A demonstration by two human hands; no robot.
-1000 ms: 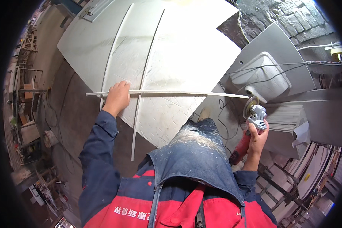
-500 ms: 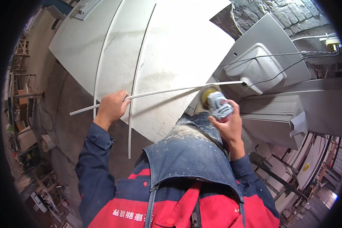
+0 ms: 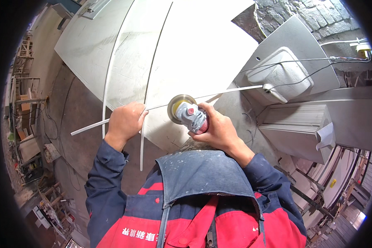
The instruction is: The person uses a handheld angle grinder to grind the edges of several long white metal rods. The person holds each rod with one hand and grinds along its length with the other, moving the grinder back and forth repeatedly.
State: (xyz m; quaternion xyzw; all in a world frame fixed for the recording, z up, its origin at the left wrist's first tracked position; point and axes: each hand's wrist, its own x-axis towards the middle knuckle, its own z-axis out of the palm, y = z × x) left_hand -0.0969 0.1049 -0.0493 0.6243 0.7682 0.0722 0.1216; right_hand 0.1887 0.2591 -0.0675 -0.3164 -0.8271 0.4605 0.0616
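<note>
My left hand [image 3: 126, 121] is closed round a long, thin white strip [image 3: 231, 90] that slants across the near part of a large white board. In my right hand [image 3: 220, 127] is a grey and red angle grinder [image 3: 191, 115] with a yellowish disc [image 3: 178, 105]. The disc lies over the strip, a short way right of my left hand; whether it touches the strip cannot be made out. Two more thin strips run lengthwise over the board, one [image 3: 142, 151] passing by my left fingers and the other [image 3: 107, 84] farther left.
Under the strips lies the white board [image 3: 194, 49]. At the right are a pale panel with a moulded basin [image 3: 279, 74], dark cables and a stack of light panels [image 3: 293, 120]. A rough brick wall [image 3: 318, 18] stands at the far right. Racks and scraps [image 3: 29, 144] line the left.
The grinder in my right hand has moved left along the strip, from near its right end toward my left hand. The strip's left end has dipped slightly, and my left hand has shifted slightly right.
</note>
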